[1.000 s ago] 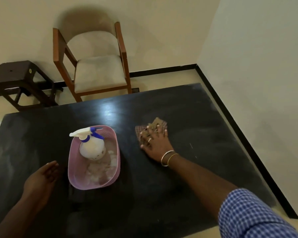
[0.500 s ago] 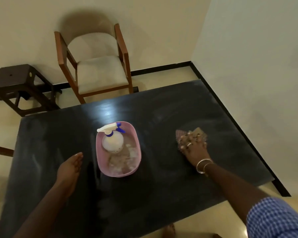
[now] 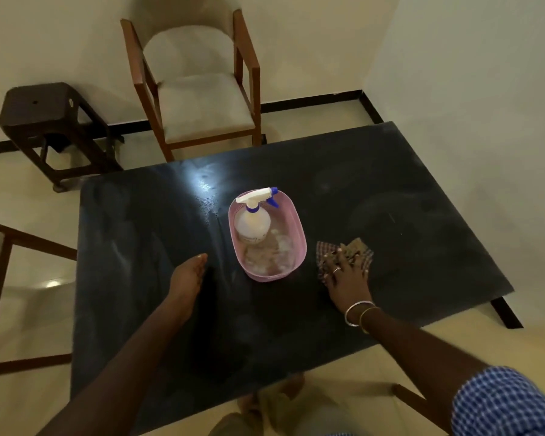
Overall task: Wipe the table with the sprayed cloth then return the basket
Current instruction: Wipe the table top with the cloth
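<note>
Looking from the near side, a bare foot [image 3: 291,387] shows on the pale tiled floor [image 3: 32,196] just under the near edge of the dark rectangular table [image 3: 132,234], and a blue checked sleeve [image 3: 504,404] covers the right upper arm at the lower right corner. The left hand [image 3: 188,278] rests on the table top with its edge down, fingers held together and straight, holding nothing; it is near the left side of the basket but not touching it. The right hand [image 3: 346,276], with two thin bangles [image 3: 359,313] on the wrist, lies flat with fingers spread and presses down on the crumpled brown and red checked cloth [image 3: 354,248], which lies on the table just beside the right side of the basket, apart from it. The oval pink plastic basket [image 3: 299,237] stands about in the middle of the table, between the two hands; inside it a white spray bottle with a blue trigger [image 3: 253,223] stands upright at the far end, and some pale things lie at the near end, too blurred to tell. To the right of the cloth the table top is bare until its right edge, which runs close to the wall with a black skirting. The left half of the table is also bare, with faint dull streaks. Beyond the far edge a wooden armchair with a cream cushion [image 3: 199,99] stands against the wall, and a dark brown stool [image 3: 48,121] stands to its left. At the left border a part of another wooden chair frame [image 3: 0,278] shows beside the table.
</note>
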